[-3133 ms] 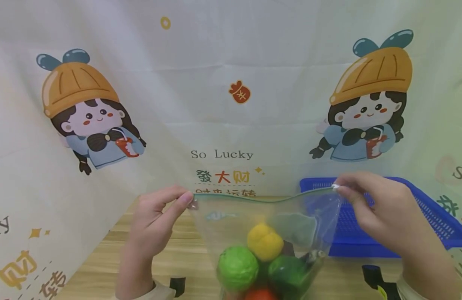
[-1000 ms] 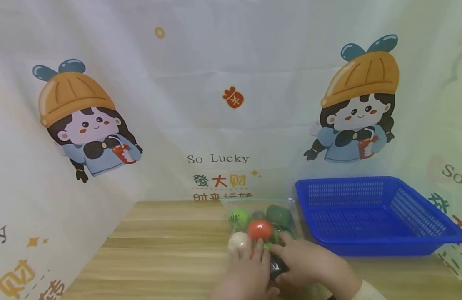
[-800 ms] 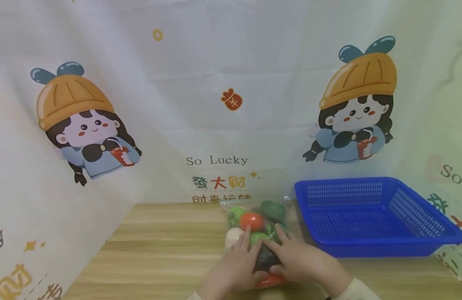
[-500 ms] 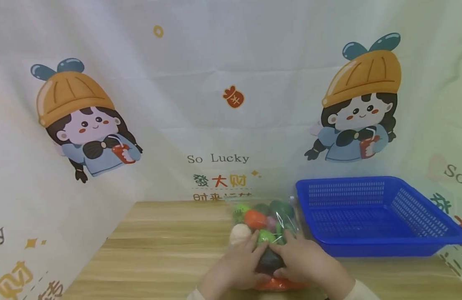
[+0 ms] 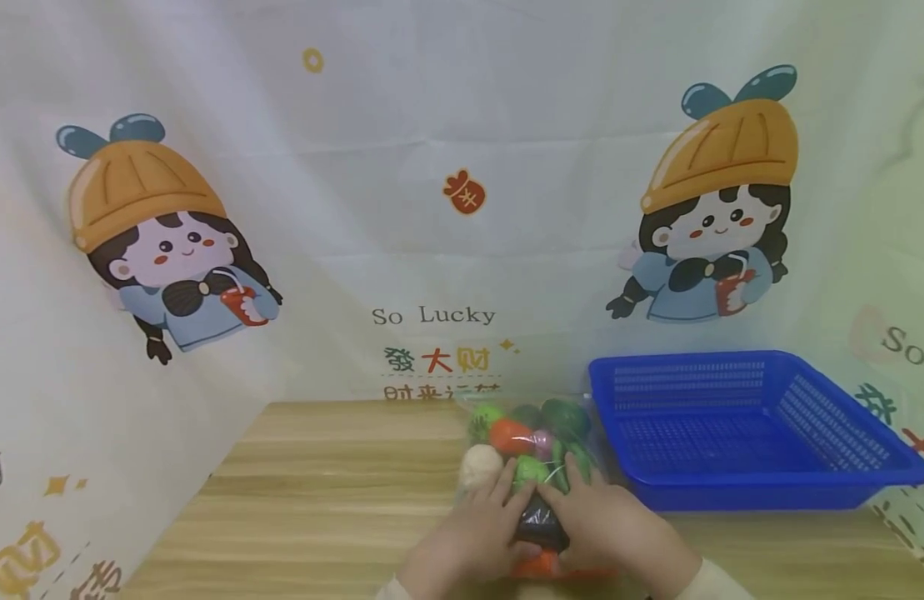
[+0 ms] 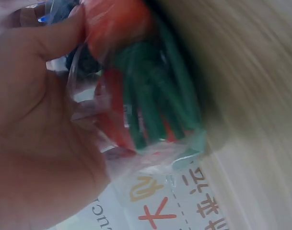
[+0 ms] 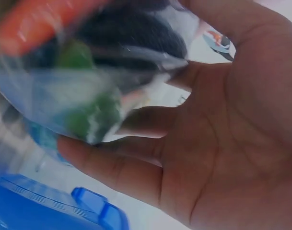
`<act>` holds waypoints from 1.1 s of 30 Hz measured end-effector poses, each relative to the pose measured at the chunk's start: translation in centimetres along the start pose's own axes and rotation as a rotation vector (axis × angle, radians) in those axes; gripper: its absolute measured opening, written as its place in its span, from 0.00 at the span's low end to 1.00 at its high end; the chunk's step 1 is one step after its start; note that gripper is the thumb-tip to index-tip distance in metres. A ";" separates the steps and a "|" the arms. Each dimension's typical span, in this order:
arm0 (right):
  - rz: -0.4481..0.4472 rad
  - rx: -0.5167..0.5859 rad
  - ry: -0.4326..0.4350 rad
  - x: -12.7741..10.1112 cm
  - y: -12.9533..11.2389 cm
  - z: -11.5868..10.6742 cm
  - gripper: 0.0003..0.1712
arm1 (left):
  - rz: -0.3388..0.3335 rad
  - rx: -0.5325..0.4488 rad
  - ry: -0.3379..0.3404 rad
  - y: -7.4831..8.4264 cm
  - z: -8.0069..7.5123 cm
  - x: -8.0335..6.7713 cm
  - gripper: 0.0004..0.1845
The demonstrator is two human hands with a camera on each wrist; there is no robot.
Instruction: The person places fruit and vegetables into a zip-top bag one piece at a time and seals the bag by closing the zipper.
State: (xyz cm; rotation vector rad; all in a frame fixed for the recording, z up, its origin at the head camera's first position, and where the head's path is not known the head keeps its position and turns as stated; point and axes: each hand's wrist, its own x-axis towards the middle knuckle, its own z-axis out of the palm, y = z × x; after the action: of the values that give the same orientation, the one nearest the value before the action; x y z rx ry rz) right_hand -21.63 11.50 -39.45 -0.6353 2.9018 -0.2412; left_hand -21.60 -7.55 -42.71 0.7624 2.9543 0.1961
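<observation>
A clear zip bag (image 5: 469, 402) full of vegetable-shaped things lies flat on the wooden table in the head view. Through its film show an orange-red piece (image 5: 510, 436), a whitish round one (image 5: 480, 465), a dark glossy one (image 5: 540, 523) and several green pieces. My left hand (image 5: 472, 529) rests on the bag's near left part, fingers spread. On the near right part lies my right hand (image 5: 607, 521), fingers extended and thumb turned inward. The wrist views show the film against both hands; a carrot-like orange piece (image 7: 45, 24) is visible in the right one.
To the right of the bag stands a blue plastic basket (image 5: 761, 496) with slotted walls. The wooden table (image 5: 312, 492) extends to the left. Behind it hangs a pale printed cloth (image 5: 432, 100), which also runs along both sides.
Three seconds ago both hands held the bag upright by its top corners. Now it lies on the table under the hands. Over the last half second hands and bag have barely moved.
</observation>
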 end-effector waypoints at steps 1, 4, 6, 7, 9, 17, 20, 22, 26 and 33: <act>0.002 0.008 0.004 0.1 0.1 0.1 0.58 | 0.006 0.007 0.013 -0.1 0.0 0.3 0.44; -0.005 0.010 0.039 0.3 0.7 0.1 0.58 | 0.024 0.013 0.044 -0.4 0.0 1.0 0.43; -0.003 0.013 0.057 0.5 1.0 0.1 0.57 | 0.034 0.011 0.055 -0.6 -0.2 1.4 0.42; 0.004 0.021 0.054 0.6 1.2 0.1 0.57 | 0.041 0.005 0.057 -0.7 -0.2 1.6 0.43; 0.008 0.041 0.041 0.7 1.5 -0.1 0.57 | 0.060 -0.012 0.055 -0.9 -0.4 1.8 0.44; -0.080 0.191 0.107 -2.0 3.1 -3.1 0.52 | 0.098 -0.178 0.133 -2.6 -3.4 0.2 0.47; -0.027 0.188 0.232 -3.4 4.5 -4.1 0.51 | 0.018 -0.129 0.267 -3.3 -5.0 -1.1 0.46; 0.030 0.193 0.279 -4.2 5.7 -3.9 0.51 | -0.081 -0.076 0.329 -4.0 -5.5 -2.3 0.47; 0.140 0.221 0.276 -6.1 8.0 -2.3 0.52 | -0.233 0.003 0.374 -5.2 -4.3 -5.1 0.50; 0.322 0.262 0.208 -8.0 9.0 1.4 0.57 | -0.371 0.091 0.387 -5.5 0.0 -8.4 0.57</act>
State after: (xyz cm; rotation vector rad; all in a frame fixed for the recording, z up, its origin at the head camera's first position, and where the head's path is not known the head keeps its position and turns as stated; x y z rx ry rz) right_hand -17.76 22.80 -41.53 -0.1023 3.0301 -0.6630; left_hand -16.91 -16.34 -43.09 0.1821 3.4184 0.2013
